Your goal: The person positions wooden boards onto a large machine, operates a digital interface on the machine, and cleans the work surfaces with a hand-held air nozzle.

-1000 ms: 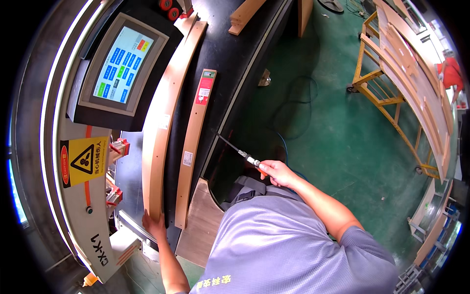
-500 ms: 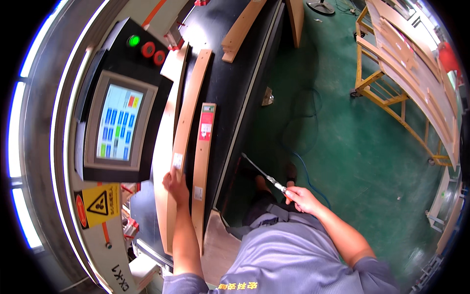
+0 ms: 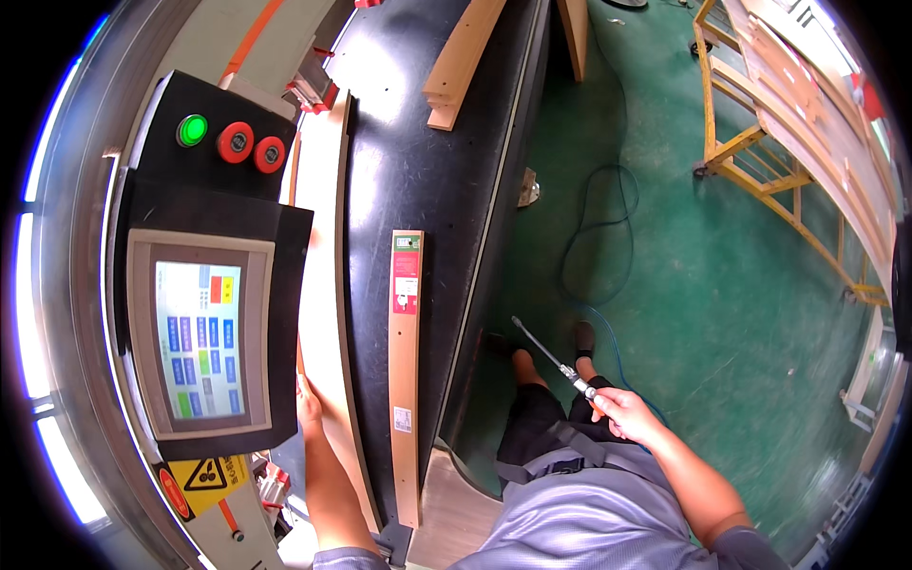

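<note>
My left hand [image 3: 310, 407] is at the machine's bed, beside the lower right of the control panel. Its fingers close on the edge of a narrow wooden slat [image 3: 300, 359], most of which the panel hides. A wider pale wooden board [image 3: 328, 285] lies right beside that hand. On the black bed, further right, rests a curved wooden slat [image 3: 404, 366] bearing a red and green label and a small white one. Over the floor, my right hand [image 3: 622, 415] is wrapped round an air blow gun [image 3: 576, 379], its long thin nozzle pointing up and left.
The control panel [image 3: 256, 323] with a lit screen and red buttons juts over the bed [image 3: 408, 171]. Stacked wooden slats [image 3: 465, 62] lie at the far end. A blue hose [image 3: 617, 347] runs across the green floor. A yellow trolley [image 3: 736, 157] carries boards at the right.
My left hand has moved left and down with the slat, from the middle of the bed to beside the panel. My right hand still holds the blow gun. The view has shifted.
</note>
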{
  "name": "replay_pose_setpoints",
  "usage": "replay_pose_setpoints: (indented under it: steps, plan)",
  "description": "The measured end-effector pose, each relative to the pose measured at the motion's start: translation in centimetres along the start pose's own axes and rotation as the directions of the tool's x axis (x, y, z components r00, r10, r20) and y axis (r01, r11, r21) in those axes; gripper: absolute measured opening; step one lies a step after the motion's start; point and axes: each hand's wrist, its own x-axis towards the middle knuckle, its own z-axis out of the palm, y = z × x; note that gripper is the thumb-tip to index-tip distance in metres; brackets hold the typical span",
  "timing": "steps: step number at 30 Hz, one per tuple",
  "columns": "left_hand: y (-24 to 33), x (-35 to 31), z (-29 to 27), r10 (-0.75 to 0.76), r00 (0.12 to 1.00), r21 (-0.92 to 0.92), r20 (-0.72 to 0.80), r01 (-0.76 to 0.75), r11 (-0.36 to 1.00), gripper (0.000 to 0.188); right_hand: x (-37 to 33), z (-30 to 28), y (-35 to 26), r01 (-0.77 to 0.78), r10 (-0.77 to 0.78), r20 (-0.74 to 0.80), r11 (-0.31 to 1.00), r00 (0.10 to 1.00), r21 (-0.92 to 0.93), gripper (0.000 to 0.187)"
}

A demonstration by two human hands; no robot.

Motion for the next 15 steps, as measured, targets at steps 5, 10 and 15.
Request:
replay_pose_setpoints:
  steps: [5, 10, 15]
  plan:
    - [-4.5, 3.4, 1.2, 0.051, 0.997, -0.144, -0.049, -0.057, 0.988, 0.039, -0.2, 0.4, -0.3, -0.031, 0.031, 0.003, 0.999, 1.000, -0.037, 0.039]
    - [-0.6, 0.3, 2.1, -0.082, 0.997, -0.375, -0.003, 0.075, 0.924, 0.041, 0.7, 0.7, 0.8, -0.015, 0.016, 0.023, 0.999, 1.000, -0.032, 0.039]
    - [3.2, -3.7, 5.2, 0.013, 1.000, 0.307, 0.003, -0.013, 0.952, 0.054, 0.5, 1.9, -1.3, -0.020, 0.027, 0.074, 0.995, 0.997, -0.096, 0.039]
